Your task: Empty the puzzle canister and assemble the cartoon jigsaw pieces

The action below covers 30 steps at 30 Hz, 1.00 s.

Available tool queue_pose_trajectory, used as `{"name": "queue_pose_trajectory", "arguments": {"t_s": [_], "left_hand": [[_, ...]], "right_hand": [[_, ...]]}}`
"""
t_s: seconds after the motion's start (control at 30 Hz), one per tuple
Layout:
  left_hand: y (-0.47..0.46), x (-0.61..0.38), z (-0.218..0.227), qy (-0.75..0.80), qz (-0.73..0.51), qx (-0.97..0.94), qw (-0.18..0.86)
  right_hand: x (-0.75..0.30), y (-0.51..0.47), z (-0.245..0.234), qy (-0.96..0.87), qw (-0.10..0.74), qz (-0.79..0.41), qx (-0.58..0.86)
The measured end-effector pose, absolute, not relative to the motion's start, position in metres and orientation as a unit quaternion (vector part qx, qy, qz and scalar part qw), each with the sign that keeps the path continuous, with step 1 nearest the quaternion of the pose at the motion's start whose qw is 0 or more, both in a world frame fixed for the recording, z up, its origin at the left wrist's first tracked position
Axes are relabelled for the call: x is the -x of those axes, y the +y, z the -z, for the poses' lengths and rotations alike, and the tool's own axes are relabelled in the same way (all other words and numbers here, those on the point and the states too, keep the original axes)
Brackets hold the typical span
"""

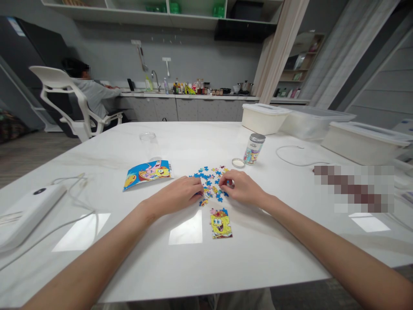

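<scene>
A heap of small blue and yellow jigsaw pieces (211, 177) lies in the middle of the white table (200, 142). My left hand (183, 193) rests at its left side with fingers curled on the pieces. My right hand (240, 186) sits at the heap's right side, fingertips pinched together over a piece. A joined patch of puzzle showing a yellow cartoon figure (221, 224) lies just in front of both hands. A printed cartoon picture (147, 173) lies flat to the left.
A small lidded jar (254, 149) and a round lid (238, 162) stand behind the heap, a clear cup (149, 144) to the left. White bins (264, 117) line the far right. A white device (27, 211) with cables is at the left. A person sits at the far counter.
</scene>
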<state>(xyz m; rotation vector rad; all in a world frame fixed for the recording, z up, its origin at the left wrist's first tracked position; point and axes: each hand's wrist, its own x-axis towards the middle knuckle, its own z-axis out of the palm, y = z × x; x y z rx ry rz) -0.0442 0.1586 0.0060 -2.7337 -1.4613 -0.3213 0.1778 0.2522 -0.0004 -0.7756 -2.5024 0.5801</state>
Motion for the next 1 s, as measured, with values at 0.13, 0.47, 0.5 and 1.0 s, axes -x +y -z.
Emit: {"name": "queue_pose_trajectory", "arguments": {"t_s": [0.13, 0.47, 0.5, 1.0], "left_hand": [[0.160, 0.043, -0.004, -0.482, 0.090, 0.872, 0.016], [0.160, 0.043, 0.001, -0.521, 0.199, 0.823, -0.106], [0.160, 0.043, 0.002, -0.522, 0.208, 0.819, -0.117], [0.161, 0.043, 0.007, -0.514, 0.268, 0.802, -0.146]], "right_hand": [[-0.178, 0.256, 0.001, -0.892, 0.264, -0.220, 0.295], [-0.179, 0.260, 0.003, -0.843, 0.349, -0.264, 0.312], [-0.179, 0.261, 0.003, -0.835, 0.368, -0.268, 0.309], [-0.186, 0.292, 0.001, -0.646, 0.481, -0.439, 0.398]]}}
